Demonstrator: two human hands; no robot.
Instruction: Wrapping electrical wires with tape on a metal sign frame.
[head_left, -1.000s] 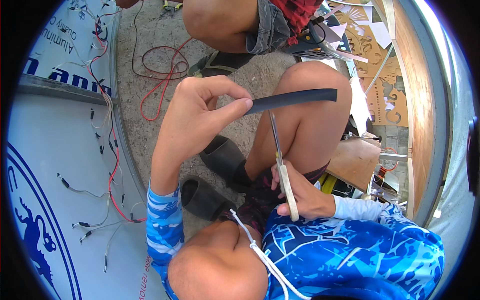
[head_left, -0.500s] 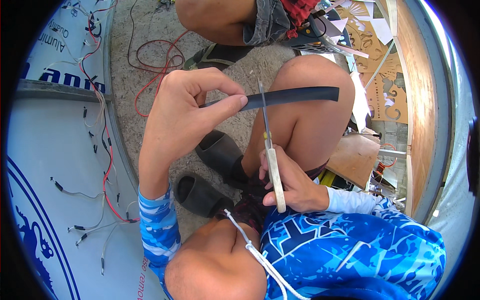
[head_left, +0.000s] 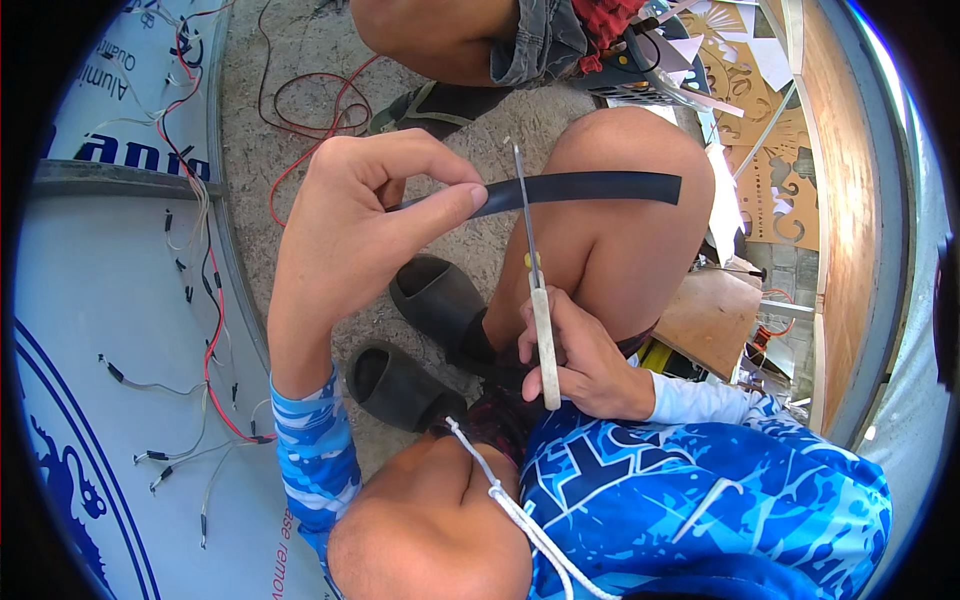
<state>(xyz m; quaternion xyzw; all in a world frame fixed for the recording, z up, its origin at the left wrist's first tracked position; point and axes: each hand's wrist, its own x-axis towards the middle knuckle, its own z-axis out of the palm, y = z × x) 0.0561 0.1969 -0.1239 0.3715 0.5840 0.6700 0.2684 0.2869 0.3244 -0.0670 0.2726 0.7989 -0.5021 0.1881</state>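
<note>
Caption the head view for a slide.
Left hand pinching a dark flexible strip, right hand holding pale-handled scissors with the blades across it.

The smooth strip (head_left: 610,187) looks plastic, the scissor blades (head_left: 527,210) metal

The left hand (head_left: 345,225) hides the left end of the black strip (head_left: 610,187). Whether the strip lies between the blades of the scissors (head_left: 541,335) or just beside them cannot be told; the right hand (head_left: 592,368) covers part of their handles. On the far side, the co-worker (head_left: 430,38) is cut off by the upper edge. The round rim crops the pale panel (head_left: 120,260) at left. Small clutter beneath the brown board (head_left: 710,310) is too jumbled to tell.
</note>
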